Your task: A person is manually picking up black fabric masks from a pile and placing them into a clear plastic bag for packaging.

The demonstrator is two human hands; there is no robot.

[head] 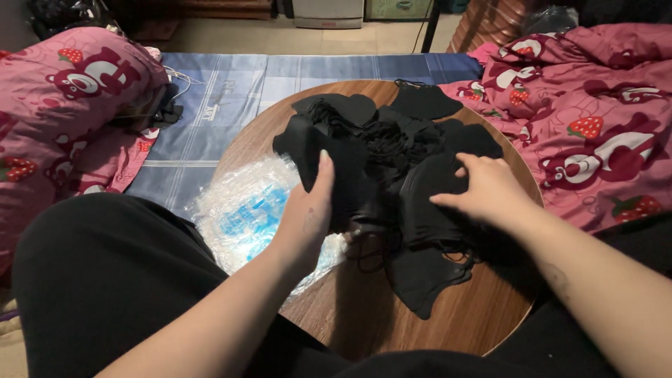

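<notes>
The left hand [310, 210] lies against the left side of a heap of black face masks [392, 168], fingers straight and held together, the thumb hidden behind the pile, so whether it pinches a mask cannot be told. The right hand [486, 189] rests palm down on the right side of the same heap, fingers loosely spread and curled over the fabric; no pinch shows.

The masks sit on a round wooden table [483, 315], covering its middle and far half. Thin black ear loops trail out of the pile toward the near edge. One mask hangs lowest, its point well inside the near rim, and a band of bare wood runs around the near and right side. At the far edge a mask reaches almost to the rim.

Just left of the left hand lies a crumpled clear plastic bag [245, 210] with a light blue printed patch, overhanging the table's left edge and touching the heap. Beyond it a blue checked sheet [231, 91] stretches flat to the far side. Pink bedding [602, 119] printed with bears and strawberries is bunched close against the table's right rim, and more of it is piled well apart on the left. The person's black-clad knee [98, 280] fills the near left corner, beside the bag.
</notes>
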